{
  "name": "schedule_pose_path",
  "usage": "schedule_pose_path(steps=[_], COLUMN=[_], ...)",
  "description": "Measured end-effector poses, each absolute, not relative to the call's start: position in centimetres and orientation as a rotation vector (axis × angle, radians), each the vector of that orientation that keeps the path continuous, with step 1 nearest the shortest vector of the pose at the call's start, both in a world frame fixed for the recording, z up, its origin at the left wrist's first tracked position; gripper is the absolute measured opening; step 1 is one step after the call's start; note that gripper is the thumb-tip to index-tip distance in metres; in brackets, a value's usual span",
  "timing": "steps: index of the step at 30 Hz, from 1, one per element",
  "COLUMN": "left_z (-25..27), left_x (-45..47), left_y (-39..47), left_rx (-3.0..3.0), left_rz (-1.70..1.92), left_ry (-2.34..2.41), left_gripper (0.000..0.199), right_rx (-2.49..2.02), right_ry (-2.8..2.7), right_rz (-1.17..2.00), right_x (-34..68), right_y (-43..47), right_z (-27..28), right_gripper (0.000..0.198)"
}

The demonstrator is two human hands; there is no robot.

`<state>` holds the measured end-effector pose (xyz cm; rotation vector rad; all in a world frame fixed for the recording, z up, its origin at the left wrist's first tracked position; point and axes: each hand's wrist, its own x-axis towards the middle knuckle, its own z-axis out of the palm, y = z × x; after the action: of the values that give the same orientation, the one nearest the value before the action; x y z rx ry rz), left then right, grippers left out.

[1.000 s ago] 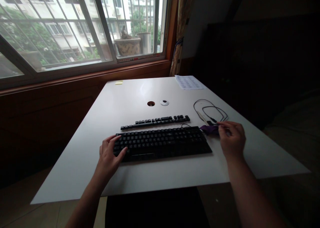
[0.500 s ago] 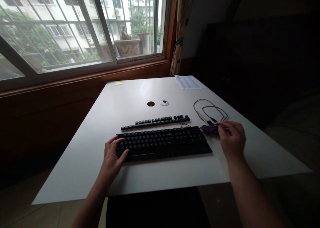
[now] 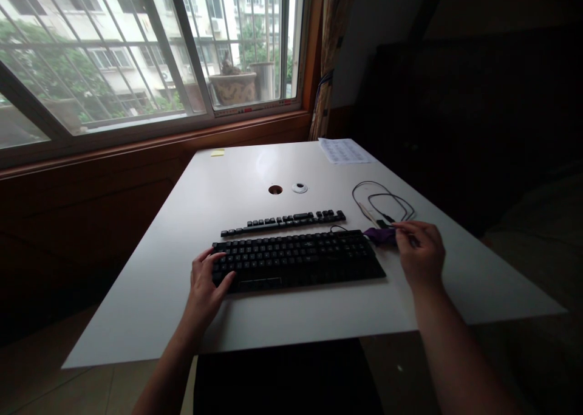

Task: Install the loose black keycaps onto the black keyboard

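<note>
A black keyboard (image 3: 296, 263) lies on the white table, with a front strip where the keys are off and bare casing shows. My left hand (image 3: 204, 278) grips its left end, thumb on the front part and fingers over the keys. Beyond it, loose black keycaps (image 3: 291, 220) stand lined up in two rows. My right hand (image 3: 421, 251) is closed in a pinch right of the keyboard, beside a crumpled purple cloth (image 3: 380, 236). What its fingertips hold is too small to make out. A small dark piece (image 3: 382, 224) and a thin pale stick (image 3: 365, 211) lie near them.
A looped black cable (image 3: 387, 195) lies behind the cloth. Farther back are a round hole (image 3: 276, 189), its white ring cover (image 3: 299, 188), printed sheets (image 3: 345, 150) and a yellow note (image 3: 217, 152). A dark chair seat (image 3: 286, 378) is under the table's (image 3: 155, 305) front edge.
My right hand has shifted very slightly left. The view has tilted a little; my left hand and the keyboard stay as they were.
</note>
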<state>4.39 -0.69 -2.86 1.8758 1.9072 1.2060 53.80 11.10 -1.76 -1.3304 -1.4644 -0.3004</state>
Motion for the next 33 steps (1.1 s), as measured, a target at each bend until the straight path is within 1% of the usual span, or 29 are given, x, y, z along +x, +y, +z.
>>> schedule_pose_path(steps=[4, 7, 12, 14, 18, 20, 23, 25, 33], left_z=[-3.2, -3.4, -1.9, -1.0, -0.5, -0.8, -1.3, -1.4, -1.6], left_x=[4.1, 3.0, 0.1, -0.8, -1.4, -1.4, -1.3, -1.2, -0.9], left_y=[-0.6, -0.2, 1.4, 2.3, 3.7, 3.9, 3.7, 3.6, 3.5], left_rx=[1.831, 1.692, 1.551, 1.566, 1.562, 1.573, 1.627, 1.646, 1.718], left_rz=[1.241, 1.302, 1.319, 1.263, 1.129, 1.092, 1.079, 1.085, 1.125], left_ry=[1.887, 1.856, 1.789, 1.733, 1.683, 1.688, 1.709, 1.721, 1.749], left_gripper=[0.042, 0.041, 0.046, 0.046, 0.050, 0.053, 0.054, 0.053, 0.047], right_rx=[-1.321, -1.310, -1.176, -1.046, -0.689, -0.519, -0.392, -0.365, -0.364], right_ry=[-1.491, -1.539, -1.780, -1.921, -2.204, -2.358, -2.519, -2.596, -2.615], right_rz=[-0.324, -0.337, -0.276, -0.174, 0.119, 0.200, 0.168, 0.120, 0.069], right_x=[53.8, 53.6, 50.2, 47.0, 38.7, 34.8, 30.4, 28.6, 27.0], right_y=[11.1, 11.2, 10.4, 9.3, 6.4, 5.2, 4.4, 4.4, 4.9], right_z=[-1.7, -1.6, -0.1, 0.7, 1.2, 0.9, 0.2, -0.3, -2.0], right_gripper=[0.019, 0.019, 0.017, 0.022, 0.040, 0.042, 0.038, 0.040, 0.045])
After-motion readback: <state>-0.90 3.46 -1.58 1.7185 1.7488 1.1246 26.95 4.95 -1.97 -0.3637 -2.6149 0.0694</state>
